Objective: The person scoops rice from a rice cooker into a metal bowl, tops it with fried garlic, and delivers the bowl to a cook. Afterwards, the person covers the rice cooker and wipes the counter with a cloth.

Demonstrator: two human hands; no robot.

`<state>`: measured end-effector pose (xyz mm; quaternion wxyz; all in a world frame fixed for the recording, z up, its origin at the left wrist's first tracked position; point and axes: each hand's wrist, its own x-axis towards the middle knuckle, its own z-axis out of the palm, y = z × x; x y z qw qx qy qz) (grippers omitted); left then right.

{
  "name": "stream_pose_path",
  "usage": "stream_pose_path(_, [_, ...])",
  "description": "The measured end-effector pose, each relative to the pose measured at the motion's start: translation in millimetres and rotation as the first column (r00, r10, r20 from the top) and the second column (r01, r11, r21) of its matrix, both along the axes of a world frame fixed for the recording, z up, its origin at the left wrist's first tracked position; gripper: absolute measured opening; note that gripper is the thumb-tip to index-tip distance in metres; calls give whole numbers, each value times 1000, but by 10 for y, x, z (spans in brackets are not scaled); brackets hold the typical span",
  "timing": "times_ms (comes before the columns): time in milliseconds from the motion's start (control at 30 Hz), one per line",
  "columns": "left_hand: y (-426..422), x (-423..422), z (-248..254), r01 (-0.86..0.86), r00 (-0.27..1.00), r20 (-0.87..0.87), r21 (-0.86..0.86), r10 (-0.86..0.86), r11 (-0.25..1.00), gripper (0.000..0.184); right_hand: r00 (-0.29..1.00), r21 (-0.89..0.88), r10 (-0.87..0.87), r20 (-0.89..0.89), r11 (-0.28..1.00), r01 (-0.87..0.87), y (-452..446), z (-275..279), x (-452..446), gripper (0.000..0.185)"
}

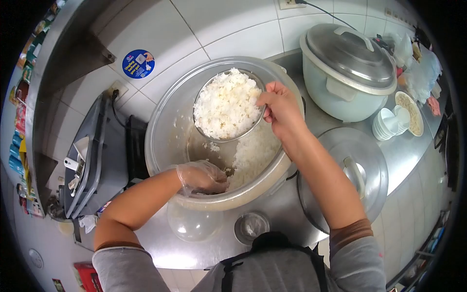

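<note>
My right hand (282, 107) grips the rim of a round metal bowl (253, 132), its fingers closed on the right edge. White cooked rice (226, 104) is heaped in this bowl, which is held over the big metal pot (163, 114). Inside the pot, more rice (255, 158) lies along the right side, while the left part of the bottom shows bare metal with a few stuck grains. My left hand (204, 176), in a clear plastic glove, reaches down by the near wall, against the rice. Its fingers curl inward, and whatever they hold is hidden.
A lidded rice cooker (340, 92) stands at the back right. Near it are stacked white cups (384, 124) and an oval dish (411, 114). A large metal lid (374, 163) lies right of the pot. In front sit a clear bowl (194, 224) and a small metal bowl (251, 228).
</note>
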<state>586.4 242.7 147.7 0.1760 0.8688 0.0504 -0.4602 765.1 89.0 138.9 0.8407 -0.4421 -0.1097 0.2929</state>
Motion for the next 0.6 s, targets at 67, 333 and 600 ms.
stream_pose_path(67, [-8, 64, -12, -100, 994, -54, -56, 97, 993, 40, 1000, 27, -13, -11, 1000, 13, 7, 11, -8, 24])
stream_pose_path(333, [291, 127, 257, -128, 991, -73, -214, 115, 968, 53, 999, 14, -41, -19, 999, 41, 32, 5, -7, 25])
stream_pose_path(600, [-107, 466, 1157, -279, 674, 604, -326, 425, 904, 51, 999, -35, -34, 18, 999, 34, 25, 35, -37, 23])
